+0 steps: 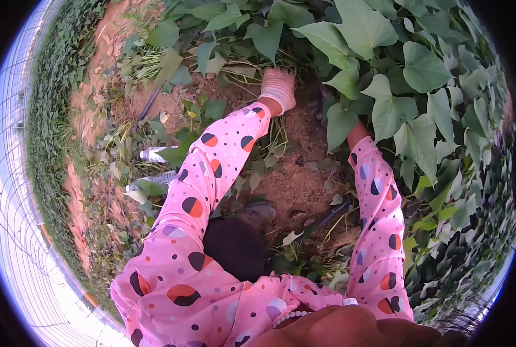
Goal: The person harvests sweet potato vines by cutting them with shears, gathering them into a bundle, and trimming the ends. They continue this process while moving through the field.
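Note:
My left hand (pixel 278 89), in a pink-and-white striped glove, is closed at the base of the leafy sweet potato vines (pixel 365 32). Thin green vine stems (pixel 240 74) run into it from the left, and more trail below the wrist. Its fingertips are hidden. Opposite, my right hand reaches in under the broad leaves; only the bare wrist (pixel 357 133) shows clearly, so its fingers and anything in them are covered. Reddish-brown soil (pixel 301 179) lies between my two forearms.
Two clear plastic bottles (pixel 156 154) lie left of my left forearm. A thin dark tube (pixel 148 106) rests on the ground, and another dark length (pixel 330 215) lies near my right forearm. Dense foliage (pixel 472 191) fills the right side; wire mesh (pixel 9 191) stands at far left.

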A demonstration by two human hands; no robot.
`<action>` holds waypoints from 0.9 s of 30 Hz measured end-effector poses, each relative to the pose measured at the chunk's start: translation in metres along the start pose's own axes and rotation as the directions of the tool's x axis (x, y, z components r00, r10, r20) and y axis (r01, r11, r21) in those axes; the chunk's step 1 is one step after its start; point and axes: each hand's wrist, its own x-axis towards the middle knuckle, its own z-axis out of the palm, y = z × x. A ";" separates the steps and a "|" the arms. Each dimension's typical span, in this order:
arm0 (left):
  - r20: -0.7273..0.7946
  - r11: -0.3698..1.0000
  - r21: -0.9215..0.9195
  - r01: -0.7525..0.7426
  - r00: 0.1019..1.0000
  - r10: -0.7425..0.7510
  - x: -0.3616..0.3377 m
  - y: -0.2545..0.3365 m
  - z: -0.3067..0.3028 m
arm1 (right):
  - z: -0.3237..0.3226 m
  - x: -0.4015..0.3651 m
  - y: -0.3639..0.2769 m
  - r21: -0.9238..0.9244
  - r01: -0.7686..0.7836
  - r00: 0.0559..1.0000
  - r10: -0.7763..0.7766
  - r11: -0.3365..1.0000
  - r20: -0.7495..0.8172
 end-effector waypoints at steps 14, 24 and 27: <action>-0.088 0.949 -0.310 0.061 0.992 -0.093 -0.053 -0.016 -0.026 | 0.020 -0.085 0.048 -0.240 -0.019 1.000 0.022 0.970 0.011; -0.585 0.715 0.304 0.629 0.716 -0.381 -0.227 -0.164 -0.077 | 0.076 -0.099 0.064 -0.732 0.208 0.973 -0.214 0.649 0.086; -0.803 0.767 -0.336 0.546 0.260 -0.537 -0.286 -0.186 -0.087 | 0.016 -0.097 0.001 -0.409 0.182 0.982 -0.187 0.894 0.028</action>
